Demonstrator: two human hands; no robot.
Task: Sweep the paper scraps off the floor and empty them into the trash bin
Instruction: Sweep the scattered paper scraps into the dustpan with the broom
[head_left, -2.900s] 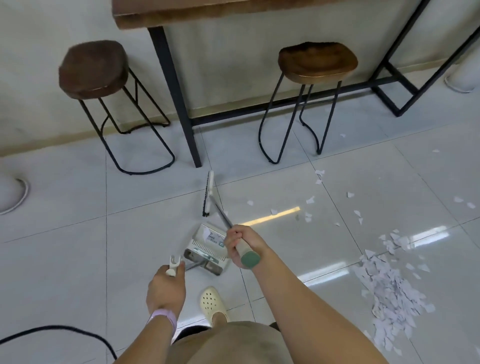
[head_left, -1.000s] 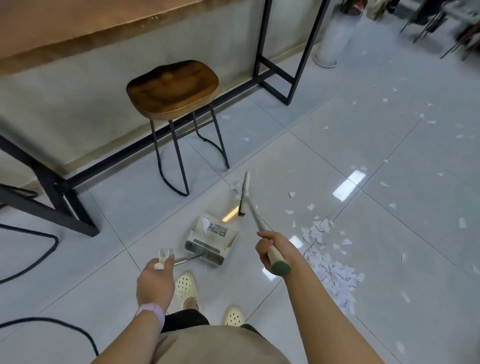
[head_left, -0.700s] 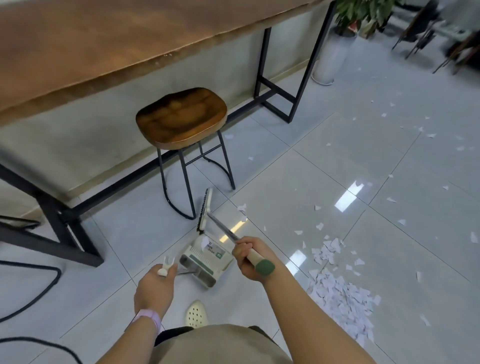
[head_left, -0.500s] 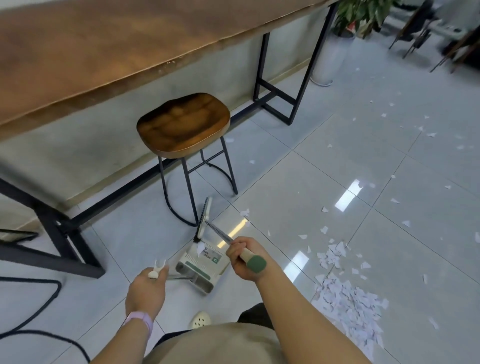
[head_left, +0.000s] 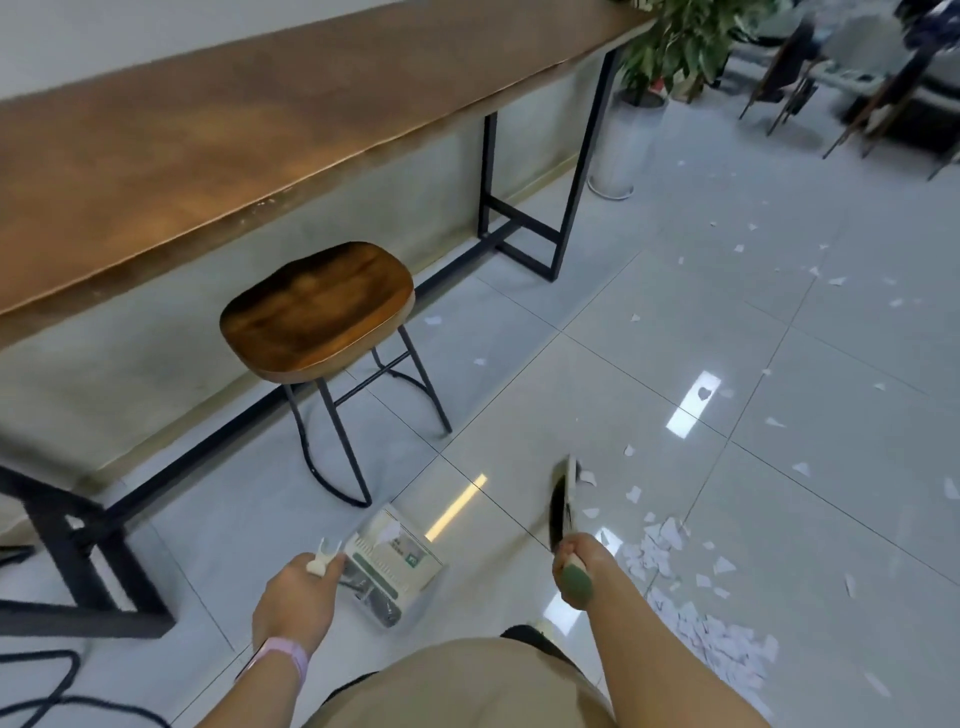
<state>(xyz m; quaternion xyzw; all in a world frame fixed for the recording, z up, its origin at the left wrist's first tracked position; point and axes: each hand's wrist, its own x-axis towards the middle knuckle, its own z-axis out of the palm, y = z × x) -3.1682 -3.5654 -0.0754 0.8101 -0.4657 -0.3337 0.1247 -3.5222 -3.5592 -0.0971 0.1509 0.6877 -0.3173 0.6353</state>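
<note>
My right hand (head_left: 577, 555) grips the green-tipped handle of a broom. The broom head (head_left: 563, 499) stands on the floor tiles just left of some loose paper scraps (head_left: 658, 540). A thicker pile of white scraps (head_left: 717, 644) lies at the lower right, and more scraps are scattered across the floor to the far right. My left hand (head_left: 298, 597) holds the white handle end of a dustpan. The dustpan (head_left: 392, 564) sits low by the floor in front of me, with a scrap inside it. No trash bin is in view.
A wooden stool (head_left: 317, 312) on black legs stands right behind the dustpan. A long wooden bar table (head_left: 260, 124) on a black frame runs along the wall. A potted plant (head_left: 623, 135) stands at its far end, chairs beyond. A black cable (head_left: 47, 675) lies at lower left.
The broom head has swung from beside the dustpan over to the right, next to the scraps. My view has tilted up and turned. The dustpan has stayed in my left hand.
</note>
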